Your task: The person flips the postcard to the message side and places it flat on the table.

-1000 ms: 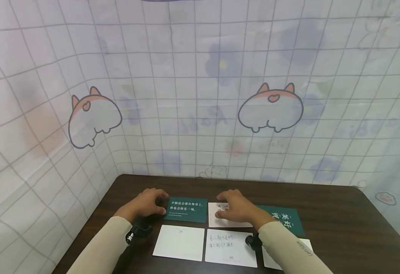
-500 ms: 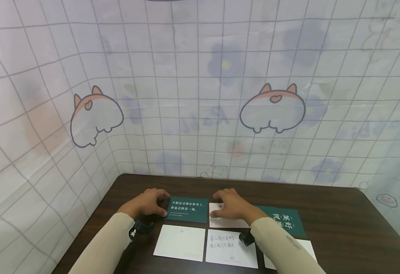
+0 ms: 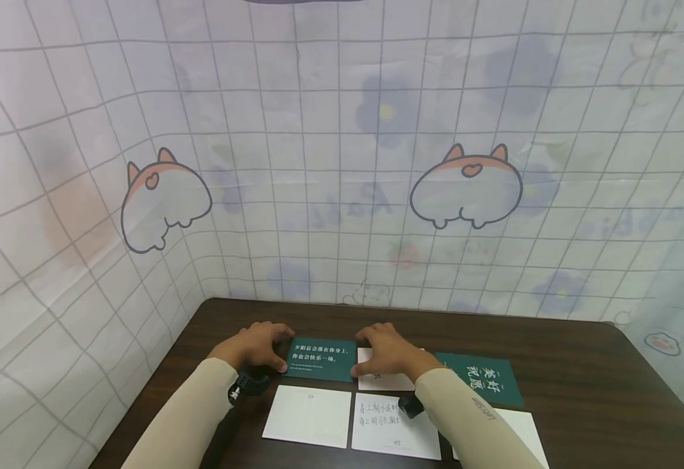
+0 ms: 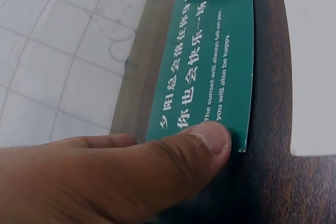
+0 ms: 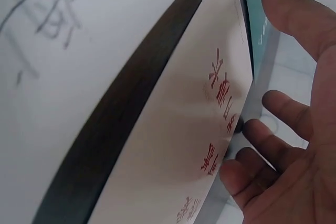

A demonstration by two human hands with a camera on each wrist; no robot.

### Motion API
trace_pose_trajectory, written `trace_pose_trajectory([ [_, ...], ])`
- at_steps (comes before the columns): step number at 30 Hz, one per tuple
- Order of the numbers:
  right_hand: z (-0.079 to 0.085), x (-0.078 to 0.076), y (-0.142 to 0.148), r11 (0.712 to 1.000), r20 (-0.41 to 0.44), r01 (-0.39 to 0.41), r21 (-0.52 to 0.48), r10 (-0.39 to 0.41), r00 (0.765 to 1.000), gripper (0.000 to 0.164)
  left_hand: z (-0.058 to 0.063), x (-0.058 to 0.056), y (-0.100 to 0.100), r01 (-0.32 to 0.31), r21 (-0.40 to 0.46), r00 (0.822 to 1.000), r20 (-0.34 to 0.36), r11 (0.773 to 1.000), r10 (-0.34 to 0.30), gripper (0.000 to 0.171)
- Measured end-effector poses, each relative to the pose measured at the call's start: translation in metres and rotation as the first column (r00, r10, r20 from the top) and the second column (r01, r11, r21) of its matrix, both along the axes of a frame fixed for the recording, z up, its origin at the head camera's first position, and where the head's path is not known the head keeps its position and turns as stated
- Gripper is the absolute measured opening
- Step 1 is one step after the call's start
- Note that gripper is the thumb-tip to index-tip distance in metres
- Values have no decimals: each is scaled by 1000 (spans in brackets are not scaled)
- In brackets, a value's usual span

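Note:
A green card [image 3: 321, 359] with white lettering lies flat on the dark table between my hands. My left hand [image 3: 253, 345] is at its left short edge, and in the left wrist view the left thumb [image 4: 210, 136] touches the card's corner. My right hand [image 3: 391, 352] spreads thumb and fingers by the card's right edge. That hand hovers over a pale card with red characters [image 5: 194, 108], partly covering it in the head view. Neither hand visibly lifts anything.
The dark table [image 3: 600, 384] also bears a nearly blank white card [image 3: 307, 417], a handwritten white card [image 3: 391, 440], a second green card [image 3: 494, 384], and another white card [image 3: 526, 433] partly under my right sleeve. A gridded curtain [image 3: 318, 195] stands behind and at the left.
My right hand has moved left across the pale card to the green card's right edge. My left hand has shifted slightly right. The cards have stayed in place.

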State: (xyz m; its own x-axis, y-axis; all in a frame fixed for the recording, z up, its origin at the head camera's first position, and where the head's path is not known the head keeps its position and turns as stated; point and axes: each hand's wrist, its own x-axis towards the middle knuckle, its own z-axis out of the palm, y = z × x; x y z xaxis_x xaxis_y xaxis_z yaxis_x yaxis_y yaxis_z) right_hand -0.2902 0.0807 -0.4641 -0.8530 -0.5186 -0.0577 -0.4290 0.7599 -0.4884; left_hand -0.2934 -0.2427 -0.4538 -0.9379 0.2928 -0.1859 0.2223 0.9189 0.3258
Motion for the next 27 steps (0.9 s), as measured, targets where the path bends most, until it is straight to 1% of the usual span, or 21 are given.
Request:
trace_pose_trajectory([
  [5, -1, -1, -5, 1000, 2, 5, 31, -5, 1000, 80, -1, 0, 2, 5, -30, 1000, -6, 1000, -5, 74],
  [14, 3, -3, -10, 996, -27, 3, 84, 0, 1000, 82, 5, 4, 8, -6, -48, 1000, -11, 999, 5, 73],
  [19, 4, -3, -13, 992, -49, 5, 123, 1, 999, 85, 3, 3, 10, -18, -60, 1000, -13, 998, 17, 74],
  [27, 5, -5, -17, 989, -34, 17, 146, -12, 999, 84, 3, 0, 14, -29, -87, 1000, -7, 996, 28, 72],
])
